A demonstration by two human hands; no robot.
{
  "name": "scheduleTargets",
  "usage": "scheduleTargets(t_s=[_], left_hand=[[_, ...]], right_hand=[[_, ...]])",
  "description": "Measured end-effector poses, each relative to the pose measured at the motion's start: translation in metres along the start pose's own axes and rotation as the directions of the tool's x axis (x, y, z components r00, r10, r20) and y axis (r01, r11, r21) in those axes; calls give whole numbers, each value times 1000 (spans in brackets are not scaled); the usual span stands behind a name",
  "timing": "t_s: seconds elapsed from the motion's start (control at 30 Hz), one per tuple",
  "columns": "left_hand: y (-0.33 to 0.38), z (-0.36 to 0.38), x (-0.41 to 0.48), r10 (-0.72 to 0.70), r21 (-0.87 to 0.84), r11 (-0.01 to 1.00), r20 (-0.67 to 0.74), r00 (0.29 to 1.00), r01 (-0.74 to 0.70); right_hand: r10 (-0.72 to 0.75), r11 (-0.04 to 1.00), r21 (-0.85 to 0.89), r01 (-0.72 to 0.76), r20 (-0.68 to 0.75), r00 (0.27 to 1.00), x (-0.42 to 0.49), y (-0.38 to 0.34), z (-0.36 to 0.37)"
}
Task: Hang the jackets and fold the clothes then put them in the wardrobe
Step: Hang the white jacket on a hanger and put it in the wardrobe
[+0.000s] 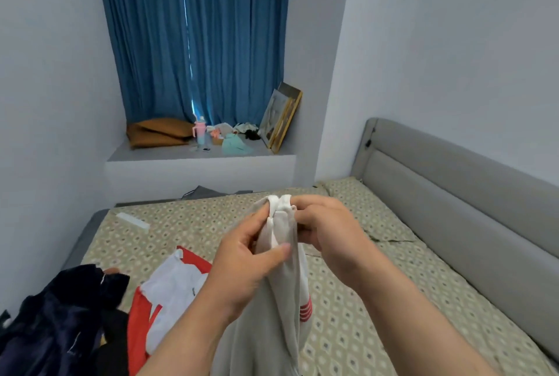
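**Early Days: One Garment in Hand, a Pile Still to Sort**

Held up in front of the chest and pinched at its top: a pale jacket (281,309) with a white zip edge and red stripes low on one side (a jacket by the look of that zip, though hard to say for certain). On one side, the left hand (242,260) clamped on the cloth, thumb laid across the front, fingers curled behind. From the other side, the right hand (328,232) closed on the same top edge, fingertips tucked into the fold. Below the grip, the rest of the cloth hanging straight down between the forearms, over the bed (378,300); lower end out of view.

Little done so far, judging from the lay of things. Lying loose and unfolded on the bed to the left: a red and white top (169,288) and, just beside it, a dark navy heap (60,324). No folded stack anywhere in view, no hanger, no wardrobe. Still ahead, then: squaring up this one, hanging it, dealing with the other two, carrying everything to the wardrobe. Farther off, clutter on the window ledge (199,170) below the blue curtain (193,43), likely no part of the job.
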State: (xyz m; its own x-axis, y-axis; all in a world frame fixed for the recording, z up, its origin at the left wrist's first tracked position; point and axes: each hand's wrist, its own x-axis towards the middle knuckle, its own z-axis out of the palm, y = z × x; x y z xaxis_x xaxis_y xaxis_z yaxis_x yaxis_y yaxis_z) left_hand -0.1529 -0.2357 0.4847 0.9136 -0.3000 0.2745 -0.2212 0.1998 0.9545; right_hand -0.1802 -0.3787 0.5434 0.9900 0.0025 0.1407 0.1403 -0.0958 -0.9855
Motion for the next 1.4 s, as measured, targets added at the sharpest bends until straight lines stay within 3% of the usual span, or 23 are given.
scheduleTargets(t_s=[0.17, 0.33, 0.5, 0.73, 0.87, 1.03, 1.17, 1.3, 1.4], left_hand=[[7, 65, 0, 133, 128, 982, 31, 991, -136], [15, 138, -5, 118, -106, 989, 143, 983, -103], [17, 220, -30, 71, -197, 980, 239, 968, -23], [21, 344, -89, 45, -246, 968, 379, 924, 54], [20, 413, -128, 58, -245, 966, 521, 851, 84], [25, 507, -178, 102, -264, 957, 690, 717, 118], [24, 575, -219, 108, -250, 954, 803, 586, 167], [17, 639, -264, 125, -229, 950, 900, 417, 210], [14, 684, -297, 152, -219, 947, 950, 274, 234]], right_hand=[[-56, 998, -28, 55, -58, 997, -44, -20, -50], [-78, 993, -104, 56, -221, 972, -99, -21, -101], [-57, 998, -57, 29, -589, 806, -169, -15, -170], [-95, 985, -163, -50, -772, 629, -291, -11, -251], [-184, 932, -317, -173, -829, 529, -365, -13, -287], [-246, 795, -386, -469, -911, 332, -481, -17, -328], [-286, 744, -313, -591, -948, 142, -556, -23, -346], [-268, 727, -168, -666, -962, -50, -623, -21, -356], [-285, 645, -55, -762, -942, -174, -669, -21, -360]])
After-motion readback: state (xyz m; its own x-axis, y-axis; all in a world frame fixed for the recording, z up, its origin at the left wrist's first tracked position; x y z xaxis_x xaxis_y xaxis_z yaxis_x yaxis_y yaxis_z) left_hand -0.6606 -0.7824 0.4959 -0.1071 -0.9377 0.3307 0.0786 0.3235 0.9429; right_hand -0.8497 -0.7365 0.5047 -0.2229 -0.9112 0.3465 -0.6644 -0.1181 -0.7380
